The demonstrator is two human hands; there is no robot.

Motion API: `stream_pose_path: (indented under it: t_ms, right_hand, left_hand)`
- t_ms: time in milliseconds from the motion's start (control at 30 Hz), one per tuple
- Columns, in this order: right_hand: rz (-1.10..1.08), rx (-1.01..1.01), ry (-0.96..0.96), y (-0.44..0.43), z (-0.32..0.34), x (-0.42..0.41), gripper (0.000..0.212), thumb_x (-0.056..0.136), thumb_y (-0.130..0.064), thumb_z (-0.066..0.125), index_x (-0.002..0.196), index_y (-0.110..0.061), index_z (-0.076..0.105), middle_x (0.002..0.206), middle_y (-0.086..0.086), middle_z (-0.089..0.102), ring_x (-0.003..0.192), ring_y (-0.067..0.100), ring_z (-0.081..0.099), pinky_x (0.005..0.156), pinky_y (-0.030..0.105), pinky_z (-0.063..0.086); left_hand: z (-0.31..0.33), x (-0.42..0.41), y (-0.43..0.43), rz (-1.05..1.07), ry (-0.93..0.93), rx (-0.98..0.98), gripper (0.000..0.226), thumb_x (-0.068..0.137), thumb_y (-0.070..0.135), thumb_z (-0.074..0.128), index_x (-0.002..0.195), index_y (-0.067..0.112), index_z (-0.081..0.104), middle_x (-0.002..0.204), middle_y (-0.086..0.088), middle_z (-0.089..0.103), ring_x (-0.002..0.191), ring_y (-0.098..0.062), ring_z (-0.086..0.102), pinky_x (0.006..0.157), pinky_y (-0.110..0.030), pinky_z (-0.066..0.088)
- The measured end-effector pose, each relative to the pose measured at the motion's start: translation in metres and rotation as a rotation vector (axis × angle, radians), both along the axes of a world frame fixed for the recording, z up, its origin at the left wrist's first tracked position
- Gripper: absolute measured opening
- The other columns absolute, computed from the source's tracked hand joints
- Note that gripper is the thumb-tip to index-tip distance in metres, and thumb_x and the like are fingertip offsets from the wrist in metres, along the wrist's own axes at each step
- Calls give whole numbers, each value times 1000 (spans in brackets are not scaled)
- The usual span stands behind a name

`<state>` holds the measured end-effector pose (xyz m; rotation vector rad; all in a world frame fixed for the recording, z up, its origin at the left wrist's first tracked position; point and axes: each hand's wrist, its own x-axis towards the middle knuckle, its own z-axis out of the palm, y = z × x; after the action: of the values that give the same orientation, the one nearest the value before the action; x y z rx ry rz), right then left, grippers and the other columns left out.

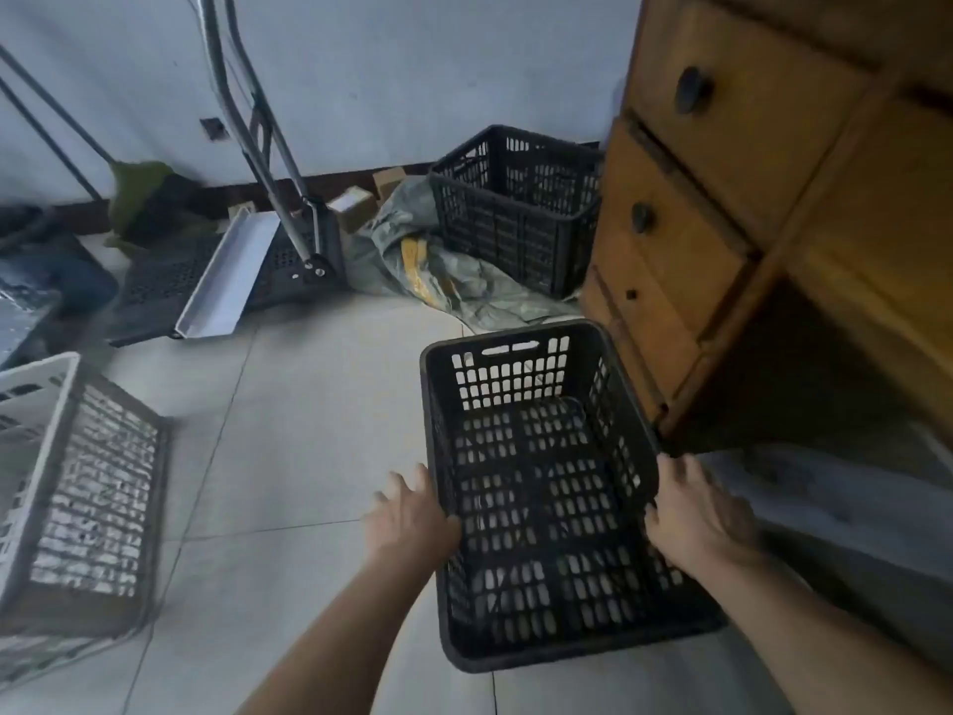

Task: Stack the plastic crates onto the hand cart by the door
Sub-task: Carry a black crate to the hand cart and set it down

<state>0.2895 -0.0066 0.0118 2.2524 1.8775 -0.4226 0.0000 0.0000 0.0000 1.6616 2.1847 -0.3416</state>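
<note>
A black plastic crate (pixel 536 482) sits open side up on the tiled floor right in front of me. My left hand (pixel 412 513) grips its left wall, thumb hooked over the rim and fingers spread outside. My right hand (pixel 696 513) grips the right wall the same way. A second black crate (pixel 515 209) stands by the far wall. A white crate (pixel 77 482) lies tipped on its side at the left. The hand cart (pixel 294 270), with a black platform and a metal handle, stands by the wall. A white tray (pixel 227 276) lies across the platform.
A wooden chest of drawers (pixel 722 198) stands close on the right, almost touching the near crate. A crumpled grey-green sack (pixel 438 270) and small cardboard boxes (pixel 350 206) lie between the cart and the far crate. Dark clutter fills the far left corner.
</note>
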Motion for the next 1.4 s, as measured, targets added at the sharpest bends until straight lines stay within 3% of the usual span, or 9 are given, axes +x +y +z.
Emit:
stream_pose_path:
  t_ms: [200,367,600,800,867,1000,1133,1267,1400]
  right_hand:
    - [-20,-12,-64,22,-50,1,78,97,-35,54,157,-20,6,162,11,10,131,29,45,78,35,50]
    - [8,22,-75,40,-77,7,80,97,-28,56,157,-21,3,161,9,5,106,23,60,64,32,49]
    - [33,74,-154,42,-88,0,82,94,-16,61,156,-18,8,149,10,23,84,18,59,62,30,48]
    - [6,125,-114,49,-93,-6,84,97,-21,57,156,-15,-1,140,10,42,94,24,65,66,33,49]
    - [-20,134,-99,52,-97,-1,84,98,-23,55,156,-15,-4,131,8,54,84,20,63,62,32,48]
    - [-106,170,23,53,-101,0,88,94,-18,65,157,-15,4,109,6,66,73,14,60,56,29,51]
    - [-143,230,98,48,-105,-14,83,88,-10,71,154,-11,21,104,9,67,72,16,56,56,28,45]
    - [-173,204,155,47,-101,-42,34,83,-4,74,108,-3,52,98,18,67,88,35,67,68,39,54]
    - [-130,188,140,50,-57,-72,31,83,-8,76,101,-2,51,94,18,67,87,35,68,71,41,57]
  left_hand:
    - [-52,-1,10,-7,-11,62,74,90,28,49,151,21,8,152,-15,22,116,-36,52,80,-41,49]
    - [-82,3,23,-21,-27,99,86,92,17,56,155,18,-2,158,-10,18,97,-32,64,67,-37,45]
    - [-101,0,32,53,-84,123,97,91,-3,49,153,15,-24,163,-8,5,101,-34,64,76,-40,50]
    - [-100,-5,33,60,-152,225,94,90,-2,49,156,16,-17,143,-12,35,98,-37,62,73,-40,46]
    - [-104,-6,33,82,-168,267,93,89,-1,47,157,19,-14,130,-13,47,98,-36,62,76,-40,47]
    - [-104,-9,35,109,-201,306,90,90,-1,43,157,25,-12,112,-13,59,98,-35,61,86,-44,50]
    - [-95,-16,26,129,-224,317,89,89,5,45,157,24,-9,108,-13,62,96,-33,62,78,-40,48]
    - [-77,-46,10,189,-201,304,89,87,6,46,157,20,-8,105,-13,65,87,-31,60,73,-41,49]
    - [-34,-71,3,229,-136,260,90,89,5,50,157,15,-8,115,-11,65,100,-30,63,78,-39,51]
